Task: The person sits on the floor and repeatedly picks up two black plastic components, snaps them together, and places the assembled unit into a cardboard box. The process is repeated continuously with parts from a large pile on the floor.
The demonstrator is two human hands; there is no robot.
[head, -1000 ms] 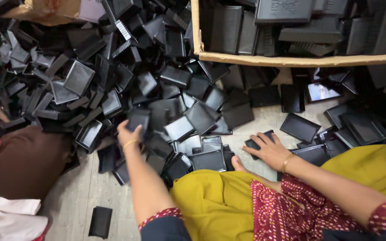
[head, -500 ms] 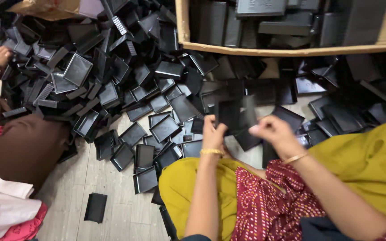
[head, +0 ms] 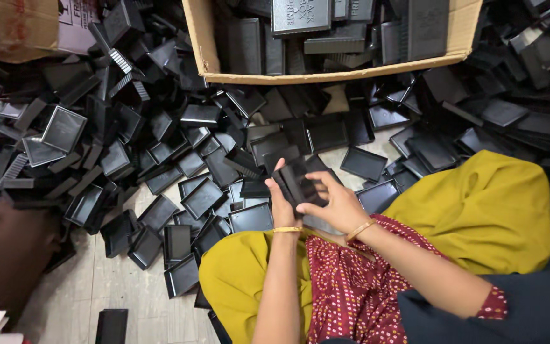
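I sit on the floor with yellow trousers and a red patterned tunic over my lap. Both hands meet in front of me on black plastic box parts [head: 300, 183], held together above my knees. My left hand [head: 282, 205] grips the parts from the left side, fingers up along their edge. My right hand [head: 338, 205] closes on them from the right, thumb on top. A gold bangle sits on each wrist. A big heap of loose black plastic trays and lids [head: 160, 153] covers the floor just ahead.
An open cardboard carton [head: 326, 75] with stacked black boxes stands at the top centre. More black parts [head: 498, 114] lie to the right. Another cardboard box [head: 14, 28] is at top left. Brown cloth of another seated person [head: 7, 255] fills the lower left.
My hands have come in from the pile, lifted black parts and brought them together in front of me. The view has shifted, so the carton sits more to the centre.
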